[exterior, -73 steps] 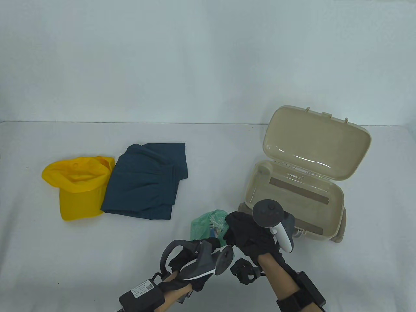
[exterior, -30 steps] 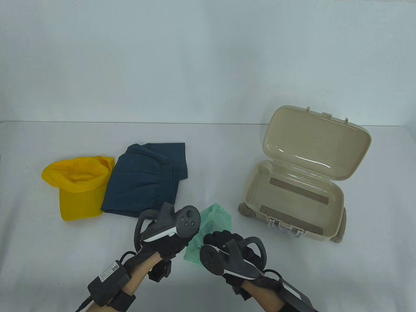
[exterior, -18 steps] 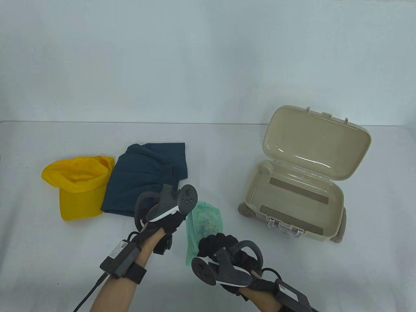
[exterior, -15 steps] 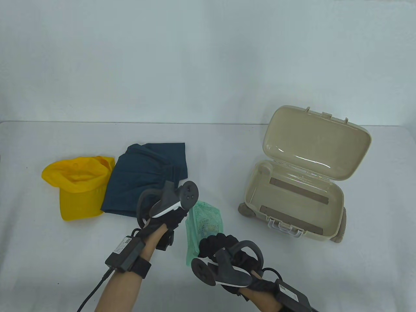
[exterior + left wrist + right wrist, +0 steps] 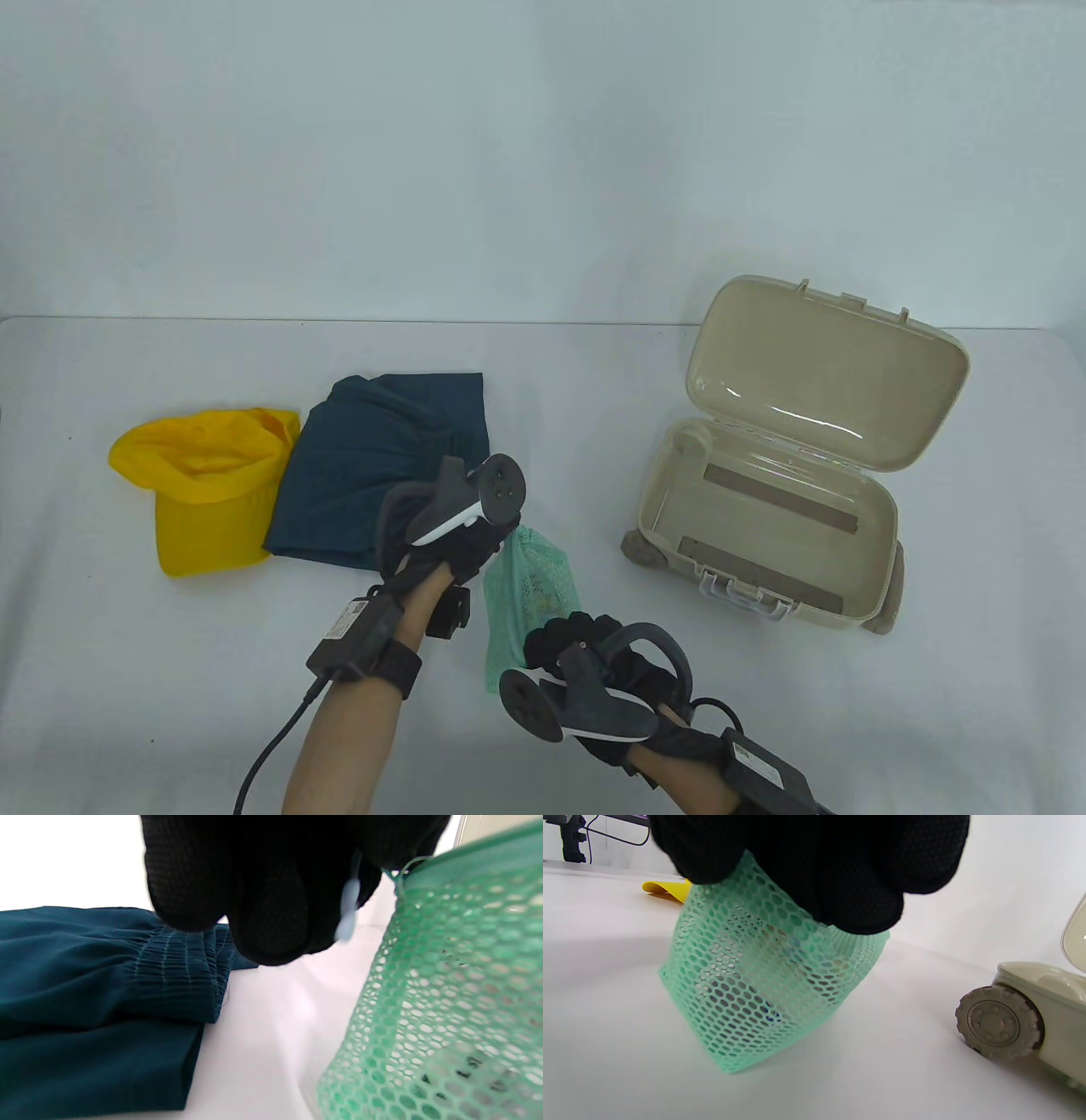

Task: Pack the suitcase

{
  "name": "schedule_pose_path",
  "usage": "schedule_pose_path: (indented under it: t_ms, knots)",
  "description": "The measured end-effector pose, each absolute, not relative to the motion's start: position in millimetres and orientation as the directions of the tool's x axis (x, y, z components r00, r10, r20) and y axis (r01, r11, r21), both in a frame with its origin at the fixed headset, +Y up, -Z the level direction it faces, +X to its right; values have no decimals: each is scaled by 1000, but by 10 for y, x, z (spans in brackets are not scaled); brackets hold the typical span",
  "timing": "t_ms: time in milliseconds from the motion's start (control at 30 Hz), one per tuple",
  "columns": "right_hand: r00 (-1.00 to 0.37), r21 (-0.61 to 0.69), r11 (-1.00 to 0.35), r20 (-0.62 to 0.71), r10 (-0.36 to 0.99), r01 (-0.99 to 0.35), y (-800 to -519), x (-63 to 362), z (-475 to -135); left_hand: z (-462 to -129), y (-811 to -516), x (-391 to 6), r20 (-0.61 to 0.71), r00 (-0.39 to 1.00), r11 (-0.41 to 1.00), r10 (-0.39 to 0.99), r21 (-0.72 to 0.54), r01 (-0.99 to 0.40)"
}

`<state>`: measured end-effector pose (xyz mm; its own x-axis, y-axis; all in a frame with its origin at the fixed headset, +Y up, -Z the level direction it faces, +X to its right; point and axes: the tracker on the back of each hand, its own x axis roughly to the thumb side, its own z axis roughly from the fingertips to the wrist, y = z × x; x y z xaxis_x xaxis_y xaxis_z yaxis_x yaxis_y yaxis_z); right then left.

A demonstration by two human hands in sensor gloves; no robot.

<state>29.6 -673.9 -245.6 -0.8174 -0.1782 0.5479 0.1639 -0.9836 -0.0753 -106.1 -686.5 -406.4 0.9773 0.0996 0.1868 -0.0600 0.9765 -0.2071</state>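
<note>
two gloved hands w/ a tracker on the back of each hold a green mesh pouch point(image 5: 526, 586) between them, in front of the camera. the left hand point(image 5: 445, 552) pinches the pouch's far top corner; in the left wrist view its fingers point(image 5: 263, 899) are curled, w/ a small pale zip tab point(image 5: 348, 914) showing at the fingertips. the right hand point(image 5: 594, 658) grips the pouch's near end, fingers point(image 5: 840, 870) curled down over the mesh. the pouch is stretched btwn the two hands, tilted, its lower corner at or just above the white table point(image 5: 170, 679); can't tell if it touches. small items show blurred through the mesh, can't tell what.

places relative to the pouch: just left & slightly beyond it lies a folded dark teal garment point(image 5: 373, 475) w/ an elastic waistband, flat on the table; the left hand is over its near right corner. further left, touching the garment's edge, a yellow cap point(image 5: 204, 488). to the right, apart from the pouch, a beige toy-size suitcase point(image 5: 764, 509) lies open, lid point(image 5: 823, 373) standing up at the back, two dark strips on its inside floor, white latch on the front edge, grey wheels at its corners; one wheel point(image 5: 999, 1022) shows close in the right wrist view.
</note>
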Motion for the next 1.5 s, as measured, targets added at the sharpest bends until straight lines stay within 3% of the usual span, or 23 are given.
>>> schedule_pose_path:
  t_ms: [200,433,633,800,900,1133,1500]
  knots:
    - [-833,-34,-991,539,-126,128,-6726,336,-2495,-3710,-6558,-1317,232,968,995,91,-49,-82]
    - [-851,34,-998,524,-29,55,-6703,406,-2557,-3043,-6294,-1714,305,948,988,90,92,-123]
    - [-878,71,-997,474,70,-41,-6628,533,-2638,-2702,-6302,-1980,359,926,987,117,59,-148]
    - [-906,36,-995,412,102,-95,-6560,597,-2684,-2708,-6389,-2083,352,912,973,209,14,-229]
    - [-917,7,-994,385,103,-108,-6483,566,-2738,-2729,-6457,-2136,343,918,978,200,-7,-210]
    - [-945,65,-997,327,-26,50,-6282,148,-3047,-2773,-6611,-2184,314,934,985,171,-57,-161]
    - [-900,266,-870,262,-349,415,-6571,-460,-3301,-2807,-6678,-2233,264,959,995,99,-59,-87]
